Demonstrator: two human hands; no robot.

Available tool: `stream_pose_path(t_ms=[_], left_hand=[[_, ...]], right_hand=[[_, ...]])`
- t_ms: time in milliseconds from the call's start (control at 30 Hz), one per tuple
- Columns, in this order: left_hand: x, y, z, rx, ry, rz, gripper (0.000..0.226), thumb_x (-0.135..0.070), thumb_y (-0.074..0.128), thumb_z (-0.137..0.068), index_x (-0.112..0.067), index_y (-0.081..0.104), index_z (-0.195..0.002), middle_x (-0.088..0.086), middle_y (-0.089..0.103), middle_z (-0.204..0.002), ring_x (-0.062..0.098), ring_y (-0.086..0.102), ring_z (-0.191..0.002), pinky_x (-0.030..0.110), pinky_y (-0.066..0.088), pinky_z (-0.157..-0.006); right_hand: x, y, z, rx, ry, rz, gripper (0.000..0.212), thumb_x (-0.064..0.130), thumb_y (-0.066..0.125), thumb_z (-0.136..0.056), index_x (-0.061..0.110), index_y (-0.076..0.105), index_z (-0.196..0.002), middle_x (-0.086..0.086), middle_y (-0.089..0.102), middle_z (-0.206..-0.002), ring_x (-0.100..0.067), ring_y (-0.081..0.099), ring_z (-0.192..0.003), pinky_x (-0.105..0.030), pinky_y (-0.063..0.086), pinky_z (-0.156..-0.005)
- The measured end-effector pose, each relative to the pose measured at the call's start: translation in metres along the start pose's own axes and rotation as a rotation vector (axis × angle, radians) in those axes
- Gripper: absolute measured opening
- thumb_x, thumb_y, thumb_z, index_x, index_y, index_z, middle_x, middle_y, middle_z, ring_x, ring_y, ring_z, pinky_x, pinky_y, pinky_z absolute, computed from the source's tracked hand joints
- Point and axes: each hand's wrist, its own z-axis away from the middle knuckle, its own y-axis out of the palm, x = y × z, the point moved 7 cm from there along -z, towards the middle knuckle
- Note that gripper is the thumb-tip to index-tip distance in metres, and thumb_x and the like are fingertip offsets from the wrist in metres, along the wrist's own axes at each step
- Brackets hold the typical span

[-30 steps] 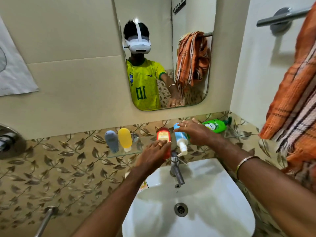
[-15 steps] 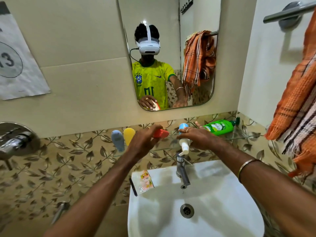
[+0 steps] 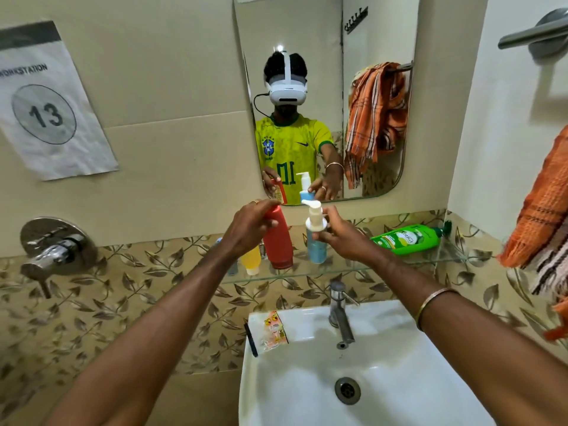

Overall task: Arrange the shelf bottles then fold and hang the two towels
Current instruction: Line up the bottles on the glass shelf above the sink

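Red bottle (image 3: 278,241) gripped upright near its top by left hand (image 3: 250,224), base at glass shelf (image 3: 399,265). Blue pump bottle (image 3: 316,241) at its 3 o'clock, pinched at neck by right hand (image 3: 344,238). Green bottle (image 3: 405,239) lying flat farther toward 3 o'clock; orange towel (image 3: 541,210) hanging at far right.

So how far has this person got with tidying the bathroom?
Early stage. Nothing looks finished. In hand: the left hand grips a red bottle and the right hand a blue pump bottle, both upright at the glass shelf. Left: the green bottle lies on its side, and the orange towel hangs bunched and unfolded. A second towel is not clearly visible.
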Motion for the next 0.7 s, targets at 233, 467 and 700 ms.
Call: stream_pose_path(t_ms=[233, 467, 700], left_hand=[[0.012, -0.002, -0.013, 0.096, -0.064, 0.042, 0.05, -0.004, 0.066, -0.09, -0.011, 0.055, -0.139, 0.014, 0.063, -0.131, 0.029, 0.058, -0.117, 0.046, 0.05, -0.095], [0.013, -0.001, -0.016, 0.166, -0.036, 0.014, 0.053, -0.002, 0.064, -0.091, -0.01, 0.053, -0.142, 0.014, 0.059, -0.139, 0.029, 0.055, -0.126, 0.047, 0.048, -0.101], [0.019, -0.002, -0.015, 0.184, -0.041, 0.01, 0.053, -0.001, 0.062, -0.092, -0.011, 0.051, -0.144, 0.014, 0.058, -0.14, 0.029, 0.053, -0.127, 0.039, 0.046, -0.1]], right_hand=[[0.005, 0.019, -0.014, 0.0, 0.035, -0.133, 0.048, 0.02, 0.053, -0.104, 0.024, 0.037, -0.149, -0.009, 0.052, -0.146, -0.022, 0.052, -0.129, -0.049, 0.05, -0.103], [-0.006, 0.03, -0.017, 0.013, 0.069, -0.168, 0.072, 0.004, 0.069, -0.091, 0.03, 0.034, -0.148, -0.002, 0.055, -0.132, -0.026, 0.055, -0.127, -0.053, 0.054, -0.1], [-0.008, 0.036, -0.02, 0.011, 0.073, -0.2, 0.069, 0.0, 0.068, -0.09, 0.028, 0.036, -0.146, -0.009, 0.054, -0.14, -0.024, 0.053, -0.128, -0.056, 0.054, -0.099]])
